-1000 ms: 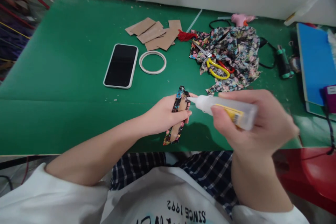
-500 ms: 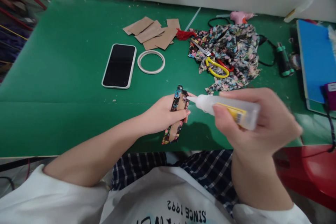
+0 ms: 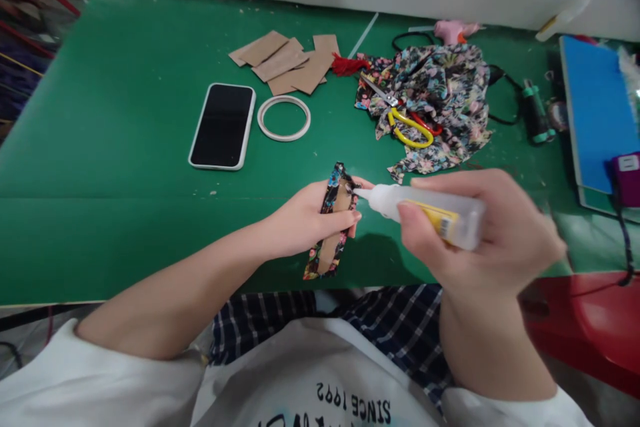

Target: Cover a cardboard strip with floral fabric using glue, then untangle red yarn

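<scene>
My left hand (image 3: 313,217) grips a narrow cardboard strip (image 3: 329,253) with floral fabric folded over its edges, thumb across its face. The strip tilts, its top end leaning away from me. In my right hand (image 3: 490,233) is a clear glue bottle (image 3: 423,203) with a white cap and a yellow label, held nearly level. Its thin nozzle points left and meets the upper right edge of the strip, at the fabric border. Whether glue is coming out is too small to tell. The fingers behind the strip are mostly hidden.
Beyond my hands lie a phone (image 3: 223,127), a tape ring (image 3: 284,137), cardboard pieces (image 3: 280,67) and a red tassel (image 3: 349,66). Yellow-handled scissors (image 3: 413,140) rest on crumpled floral fabric (image 3: 450,93). A pink glue gun (image 3: 454,31) is behind; a blue board (image 3: 597,107) stands right.
The view has shifted slightly, so the things on the table appear a little further left. The nozzle stays at the strip's upper right edge, and both hands keep their hold.
</scene>
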The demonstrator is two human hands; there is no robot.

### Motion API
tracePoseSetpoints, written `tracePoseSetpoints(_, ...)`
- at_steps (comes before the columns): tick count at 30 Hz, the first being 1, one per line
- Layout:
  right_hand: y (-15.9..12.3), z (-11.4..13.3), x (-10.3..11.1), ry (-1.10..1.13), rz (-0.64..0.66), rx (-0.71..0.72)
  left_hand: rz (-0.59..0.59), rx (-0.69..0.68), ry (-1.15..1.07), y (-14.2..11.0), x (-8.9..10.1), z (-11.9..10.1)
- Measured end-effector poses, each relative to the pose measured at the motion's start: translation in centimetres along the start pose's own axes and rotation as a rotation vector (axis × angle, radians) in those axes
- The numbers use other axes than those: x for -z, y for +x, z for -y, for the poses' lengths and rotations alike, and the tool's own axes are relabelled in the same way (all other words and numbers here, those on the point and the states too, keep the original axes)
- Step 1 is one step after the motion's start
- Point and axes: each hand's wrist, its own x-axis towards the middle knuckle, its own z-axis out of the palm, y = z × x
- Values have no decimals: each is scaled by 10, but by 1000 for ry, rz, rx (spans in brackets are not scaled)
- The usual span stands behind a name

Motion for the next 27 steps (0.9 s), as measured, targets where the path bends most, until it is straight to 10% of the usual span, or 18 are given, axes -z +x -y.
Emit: tracePoseSetpoints(27, 0, 2, 1, 95, 66, -18, 20, -24, -13, 1, 2, 0)
